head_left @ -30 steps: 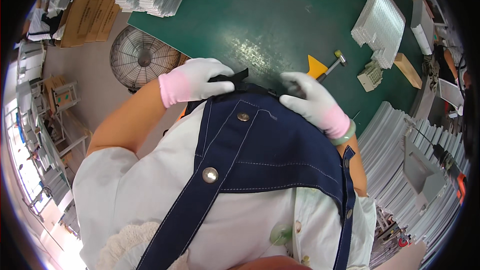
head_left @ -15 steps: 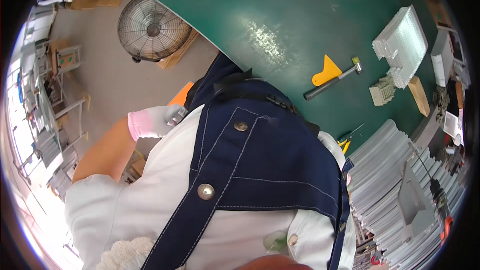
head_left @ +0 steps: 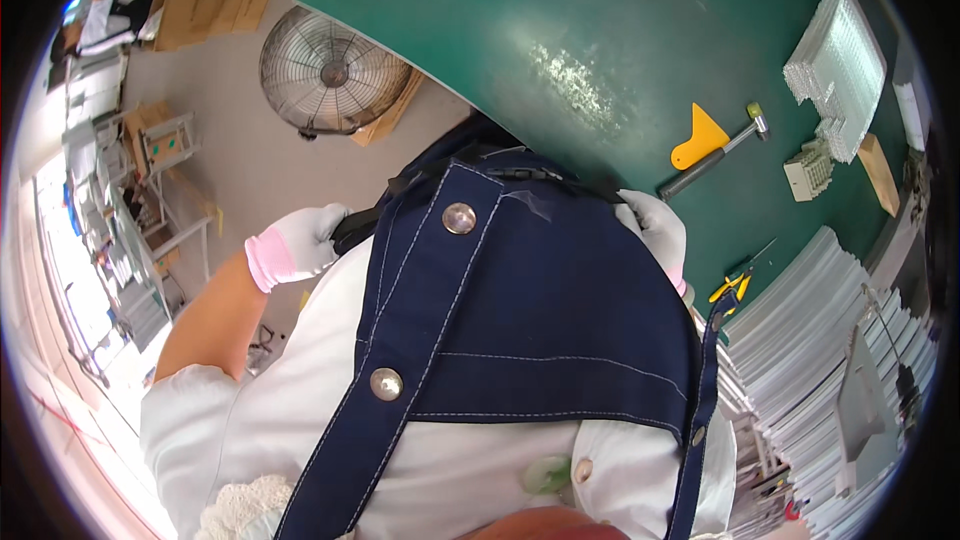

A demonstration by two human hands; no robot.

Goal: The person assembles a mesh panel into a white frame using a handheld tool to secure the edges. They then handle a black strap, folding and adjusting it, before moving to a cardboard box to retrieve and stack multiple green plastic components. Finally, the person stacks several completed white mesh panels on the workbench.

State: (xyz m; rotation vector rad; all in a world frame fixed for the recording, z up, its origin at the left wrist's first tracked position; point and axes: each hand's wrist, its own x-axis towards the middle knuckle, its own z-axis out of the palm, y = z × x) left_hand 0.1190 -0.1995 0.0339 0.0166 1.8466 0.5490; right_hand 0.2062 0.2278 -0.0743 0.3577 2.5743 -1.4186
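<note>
1. We see a smooth green bench [head_left: 480, 40], its surface scuffed pale in one patch.
2. In front of it curves the navy cloth apron [head_left: 560, 280], white-stitched, worn on the person's body, with domed metal buttons [head_left: 459, 218] on its strap.
3. We see a round wire-caged fan [head_left: 335, 73] left of the bench.
4. A narrow black belt [head_left: 525, 174] with a buckle crosses the apron's waist.
5. The left hand [head_left: 308, 240], in white-and-pink knit, has its fingers closed on the black belt's left part.
6. The right hand [head_left: 655, 228], white-gloved, bends its fingers beside the belt's right end; we cannot tell whether they grip.
7. A slim hammer [head_left: 697, 172] with a dark handle lies on the bench.
8. Just beside it we see a flat, flared yellow scraper [head_left: 699, 138].
</note>
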